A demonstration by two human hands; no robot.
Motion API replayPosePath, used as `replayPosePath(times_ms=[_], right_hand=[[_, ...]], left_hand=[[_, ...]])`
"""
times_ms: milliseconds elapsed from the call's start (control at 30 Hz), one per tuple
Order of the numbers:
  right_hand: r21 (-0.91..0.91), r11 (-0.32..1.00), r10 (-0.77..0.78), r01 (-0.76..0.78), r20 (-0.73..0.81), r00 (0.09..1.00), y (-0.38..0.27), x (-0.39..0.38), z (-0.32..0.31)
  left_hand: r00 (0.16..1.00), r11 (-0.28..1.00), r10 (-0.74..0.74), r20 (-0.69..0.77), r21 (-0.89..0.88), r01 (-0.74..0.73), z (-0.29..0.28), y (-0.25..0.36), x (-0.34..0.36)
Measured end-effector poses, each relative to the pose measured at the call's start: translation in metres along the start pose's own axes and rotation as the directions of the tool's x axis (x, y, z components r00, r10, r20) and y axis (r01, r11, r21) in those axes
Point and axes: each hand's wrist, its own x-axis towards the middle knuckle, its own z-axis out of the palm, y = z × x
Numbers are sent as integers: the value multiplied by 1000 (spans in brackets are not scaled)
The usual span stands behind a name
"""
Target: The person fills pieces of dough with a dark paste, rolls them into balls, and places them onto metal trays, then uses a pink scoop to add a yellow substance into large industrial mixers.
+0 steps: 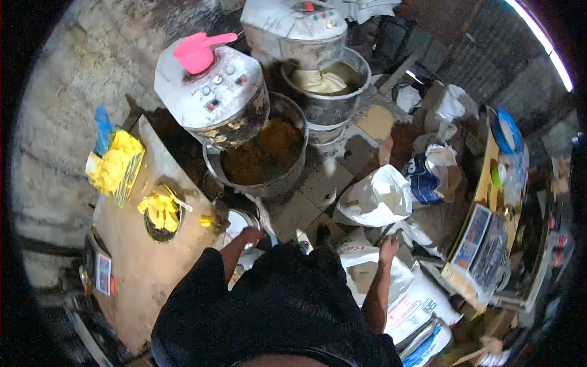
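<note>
Low at centre, my left hand [249,236] is closed beside the rim of a pale metal bucket [235,221]; what its fingers grip is unclear. My right hand [387,243] is closed on something greyish and hard to make out, between an upright white sack [373,199] and an open white sack [361,275] with pale contents. On the wooden table [122,257] left of my hands sit a bowl of yellow pieces [160,211] and a heap of yellow packs [116,165].
Ahead stand two mixers [205,98] [293,27] with large bowls [214,159] [330,107], one topped by a pink scoop [194,56]. Several sacks [434,177] line the right, beside a bench [461,281] with a blue basin [509,131]. The tiled floor [315,196] lies between.
</note>
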Motion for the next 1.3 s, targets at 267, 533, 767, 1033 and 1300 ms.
replayPosePath(times_ms=[267,533,767,1033,1300], right_hand=[[-83,745,-603,661,340,722,-292,205,216],[382,553,-726,740,657,203,-568,213,467],[171,12,-338,985,928,-157,-672,170,665],[83,860,57,504,965,-255,-646,170,688],[198,775,94,600,903,-419,-677,297,590]], left_hand=[[941,891,-339,-1,-322,320,52,0,21],[755,297,-641,140,-862,412,132,82,38],[585,187,-808,-68,-972,145,104,131,145],[398,-475,-849,348,-833,-285,22,175,253],[151,-457,-845,514,-545,-702,17,300,321]])
